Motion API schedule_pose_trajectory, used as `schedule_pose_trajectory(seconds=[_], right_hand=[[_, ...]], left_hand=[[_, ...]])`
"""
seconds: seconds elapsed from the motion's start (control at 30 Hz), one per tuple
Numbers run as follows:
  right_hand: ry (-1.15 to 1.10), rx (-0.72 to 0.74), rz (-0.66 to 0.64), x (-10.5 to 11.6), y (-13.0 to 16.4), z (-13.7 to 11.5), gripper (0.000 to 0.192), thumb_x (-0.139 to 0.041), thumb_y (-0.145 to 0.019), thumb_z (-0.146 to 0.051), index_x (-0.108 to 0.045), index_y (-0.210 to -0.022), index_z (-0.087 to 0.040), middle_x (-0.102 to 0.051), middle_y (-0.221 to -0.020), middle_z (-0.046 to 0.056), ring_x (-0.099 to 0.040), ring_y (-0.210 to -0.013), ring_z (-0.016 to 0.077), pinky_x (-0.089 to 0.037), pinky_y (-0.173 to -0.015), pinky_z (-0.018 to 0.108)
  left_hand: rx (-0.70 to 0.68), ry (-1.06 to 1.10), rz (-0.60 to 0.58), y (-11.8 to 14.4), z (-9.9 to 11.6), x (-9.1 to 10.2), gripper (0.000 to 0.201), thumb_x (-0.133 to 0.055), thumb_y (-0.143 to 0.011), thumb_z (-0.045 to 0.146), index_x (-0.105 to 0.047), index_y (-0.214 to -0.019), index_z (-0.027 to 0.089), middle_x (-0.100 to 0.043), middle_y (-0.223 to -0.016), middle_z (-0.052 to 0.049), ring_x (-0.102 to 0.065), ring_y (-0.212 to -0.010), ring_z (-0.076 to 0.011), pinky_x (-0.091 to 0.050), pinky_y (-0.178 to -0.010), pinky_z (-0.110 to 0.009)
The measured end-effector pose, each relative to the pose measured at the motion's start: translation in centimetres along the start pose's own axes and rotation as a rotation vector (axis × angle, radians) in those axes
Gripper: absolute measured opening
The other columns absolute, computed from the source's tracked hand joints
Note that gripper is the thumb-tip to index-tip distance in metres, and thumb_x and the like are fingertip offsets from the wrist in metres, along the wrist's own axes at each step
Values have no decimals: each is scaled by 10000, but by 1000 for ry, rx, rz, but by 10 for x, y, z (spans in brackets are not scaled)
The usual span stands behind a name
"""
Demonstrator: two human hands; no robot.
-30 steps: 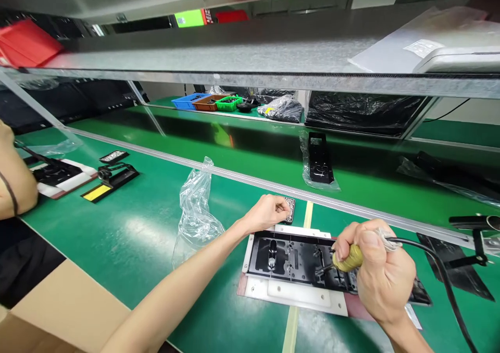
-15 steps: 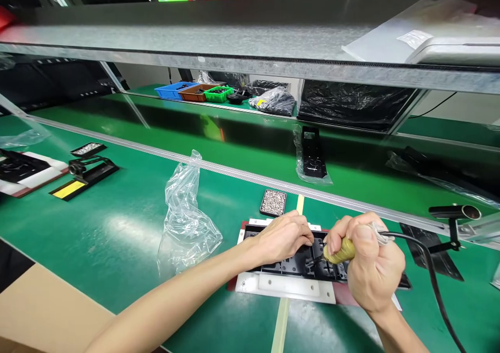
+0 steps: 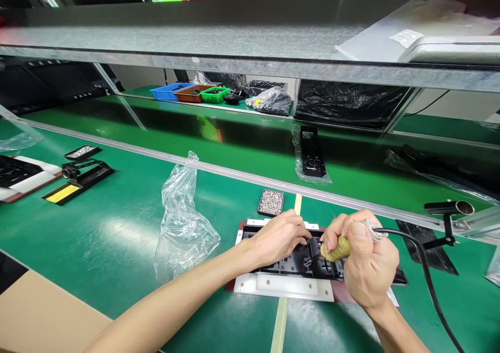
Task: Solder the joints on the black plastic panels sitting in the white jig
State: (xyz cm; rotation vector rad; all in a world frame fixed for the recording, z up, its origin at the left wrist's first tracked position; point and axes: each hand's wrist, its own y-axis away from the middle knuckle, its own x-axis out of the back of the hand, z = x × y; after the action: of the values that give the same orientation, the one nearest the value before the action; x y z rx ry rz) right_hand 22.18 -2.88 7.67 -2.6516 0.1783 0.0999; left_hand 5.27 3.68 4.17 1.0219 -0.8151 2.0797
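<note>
Lower centre: my right hand (image 3: 369, 264) grips the soldering iron (image 3: 336, 250) in a fist; my left hand (image 3: 279, 238), fingers pinched, rests on the black part (image 3: 297, 262).

Green tabletop (image 3: 117, 228); black part (image 3: 297, 262) on white jig (image 3: 289, 286); yellow handle (image 3: 339, 249); speckled tray (image 3: 271, 202) at 12 o'clock.

The soldering iron's tip (image 3: 312, 260) is hidden behind the left hand (image 3: 279, 237).
</note>
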Motion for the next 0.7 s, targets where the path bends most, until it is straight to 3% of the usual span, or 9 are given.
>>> schedule_pose_trajectory(seconds=[0.1, 0.3, 0.47, 0.6, 0.7], right_hand=[[4, 8, 6, -1, 0, 1, 257, -500, -1043, -337, -503, -819, -211, -557, -653, -8, -536, -545, 124, -450, -498, 263], [21, 20, 13, -1, 0, 1, 261, -507, -1041, -325, -508, -808, -205, -547, -659, -7, -538, -550, 120, -470, -524, 272], [3, 7, 3, -1, 1, 0, 251, -492, -1049, -317, -507, -824, -207, -553, -659, -7, -538, -555, 119, -457, -512, 265], [17, 11, 0, 0, 1, 3, 268, -493, -1049, -331, -503, -813, -202, -549, -650, -5, -541, -556, 119, -456, -507, 260], [21, -1, -12, 2, 3, 7, 273, -482, -1052, -333, -501, -812, -204, -554, -660, 3, -546, -559, 126, -440, -487, 261]], left_hand=[[-4, -23, 8, 11, 0, 2, 302, -468, -1025, 89, -730, -1163, 147, -693, -1048, -82, -566, -965, -214, -493, -846, -310], [-54, -213, -78, 20, -1, -2, 445, -490, -972, 52, -627, -1351, 242, -615, -1061, -73, -525, -969, -232, -489, -868, -348], [-91, -329, -103, 20, 6, -2, 359, -505, -967, 73, -646, -1276, 188, -583, -1002, -85, -505, -943, -246, -475, -812, -363], [-67, -269, -30, 21, 8, 7, 354, -499, -988, 82, -647, -1283, 207, -620, -1038, -80, -533, -955, -227, -491, -833, -347], [23, -217, 117, 22, -9, 19, 292, -467, -1046, 164, -682, -1239, 205, -665, -1059, -78, -563, -944, -217, -499, -859, -348]])
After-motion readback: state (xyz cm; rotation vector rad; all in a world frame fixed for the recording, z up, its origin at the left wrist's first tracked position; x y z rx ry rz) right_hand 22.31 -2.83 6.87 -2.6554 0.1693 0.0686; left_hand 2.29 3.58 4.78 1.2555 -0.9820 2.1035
